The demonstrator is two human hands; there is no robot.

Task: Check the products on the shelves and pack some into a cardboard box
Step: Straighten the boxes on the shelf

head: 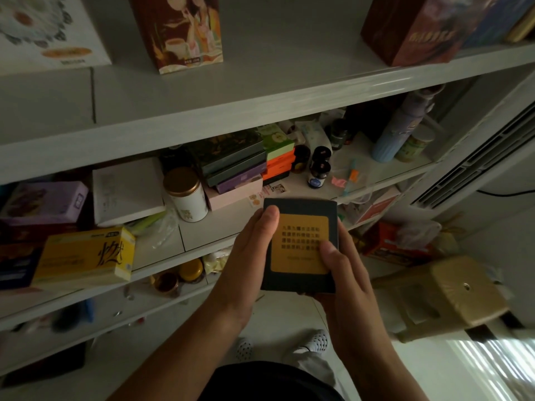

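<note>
I hold a dark flat box with a gold label point(301, 235) in front of the white shelves point(202, 111), its printed face turned up. My left hand point(252, 256) grips its left edge, thumb on the top corner. My right hand point(344, 282) supports its lower right corner, thumb on the label. No cardboard box for packing is in view.
The middle shelf carries a yellow carton point(84, 256), a white tin with a gold lid point(188, 195), stacked flat boxes point(234, 163), small dark bottles point(318, 166) and a blue flask point(388, 140). A tan plastic stool point(451, 290) stands at right on the tiled floor.
</note>
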